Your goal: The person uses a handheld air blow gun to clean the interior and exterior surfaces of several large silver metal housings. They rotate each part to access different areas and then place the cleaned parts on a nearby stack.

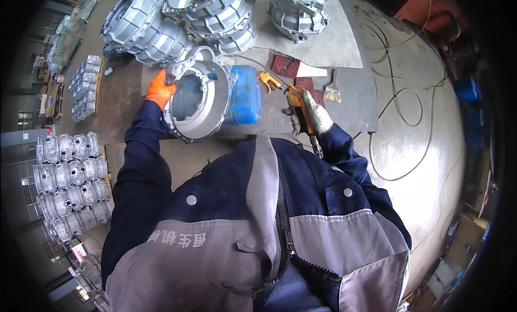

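Note:
My left hand, in an orange glove, grips the rim of a ring-shaped grey metal housing. The housing is tilted up at the table's near edge, its wide opening facing me, against a blue plastic container. In a whitish glove with dark grey fingers, my right hand is closed round an orange-brown air-powered hand tool. A hose fitting shows at the tool's lower end; its working tip is hard to make out. The tool is to the right of the housing, apart from it.
An orange air blow gun, dark red sheets and a flat brush lie on the worktable. More housings are stacked at the back. Hoses loop over the floor at right; stacked castings stand at left.

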### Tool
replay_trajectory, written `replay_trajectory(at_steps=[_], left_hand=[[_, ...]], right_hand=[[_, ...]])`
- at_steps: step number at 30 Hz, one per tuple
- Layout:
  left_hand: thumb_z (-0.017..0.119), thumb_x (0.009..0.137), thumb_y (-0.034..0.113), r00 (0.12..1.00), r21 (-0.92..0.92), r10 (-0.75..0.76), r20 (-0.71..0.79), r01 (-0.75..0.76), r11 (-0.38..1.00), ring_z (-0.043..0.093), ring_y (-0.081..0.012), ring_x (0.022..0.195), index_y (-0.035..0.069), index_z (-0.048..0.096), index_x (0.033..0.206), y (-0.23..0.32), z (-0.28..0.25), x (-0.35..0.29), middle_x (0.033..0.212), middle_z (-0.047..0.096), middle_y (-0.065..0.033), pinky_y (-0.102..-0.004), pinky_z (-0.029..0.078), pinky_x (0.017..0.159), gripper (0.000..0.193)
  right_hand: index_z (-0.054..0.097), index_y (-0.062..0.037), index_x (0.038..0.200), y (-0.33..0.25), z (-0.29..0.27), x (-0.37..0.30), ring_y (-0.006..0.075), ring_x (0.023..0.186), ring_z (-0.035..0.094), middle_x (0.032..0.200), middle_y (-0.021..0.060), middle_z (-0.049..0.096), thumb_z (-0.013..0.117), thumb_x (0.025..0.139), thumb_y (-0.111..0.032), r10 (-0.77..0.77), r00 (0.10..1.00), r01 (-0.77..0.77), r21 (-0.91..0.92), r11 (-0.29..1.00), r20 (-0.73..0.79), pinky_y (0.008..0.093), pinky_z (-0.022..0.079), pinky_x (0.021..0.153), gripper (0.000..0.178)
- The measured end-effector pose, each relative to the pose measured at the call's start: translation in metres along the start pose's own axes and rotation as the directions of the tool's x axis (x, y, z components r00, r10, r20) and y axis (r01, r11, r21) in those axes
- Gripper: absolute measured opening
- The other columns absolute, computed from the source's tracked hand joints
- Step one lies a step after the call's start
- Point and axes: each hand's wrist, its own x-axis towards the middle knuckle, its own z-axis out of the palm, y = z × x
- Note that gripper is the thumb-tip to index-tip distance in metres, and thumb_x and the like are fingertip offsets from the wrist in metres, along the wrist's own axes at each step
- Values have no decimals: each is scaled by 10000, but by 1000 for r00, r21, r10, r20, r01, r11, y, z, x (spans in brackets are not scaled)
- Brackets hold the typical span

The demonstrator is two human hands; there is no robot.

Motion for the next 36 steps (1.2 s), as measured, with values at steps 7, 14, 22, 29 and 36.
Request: replay_trajectory(at_steps=[7,14,22,29,36], left_hand=[[728,677,198,1000,-149,15,9,-13,989,533,-132,840,72,514,1146,-4,1,0,950,600,-28,-258,410,764,530],[709,690,159,1000,-120,4,7,-3,993,531,-128,801,71,520,1133,-10,1,0,906,598,-21,-261,417,731,490],[655,701,72,998,-243,27,52,-14,970,526,-112,843,47,491,1164,-28,-2,8,957,583,-14,-245,412,739,492],[525,679,-32,997,-221,42,60,-28,975,530,-135,911,22,496,1142,-50,-6,19,998,570,-39,-249,400,799,468],[562,696,-27,996,-233,17,92,5,973,535,-151,932,-7,477,1166,-41,-7,17,1045,566,-65,-256,409,799,478]], right_hand=[[462,-37,1166,32,-20,2,209,795,594,962,116,586,384,900,-455,132,991,-126,171,977,-26,319,508,705,502],[489,-36,1134,43,-22,23,201,786,598,940,97,597,407,898,-437,99,994,-88,203,975,-44,313,508,699,472],[547,-45,1086,60,-27,30,152,753,596,934,61,609,440,880,-457,121,988,-104,172,980,-92,281,503,667,473],[526,-44,1106,83,-38,40,188,737,612,907,92,618,437,888,-429,139,988,-111,301,947,-73,293,516,654,452],[533,-53,1093,80,-43,28,174,690,601,878,83,616,451,874,-454,59,992,-16,348,938,-113,279,508,600,464]])
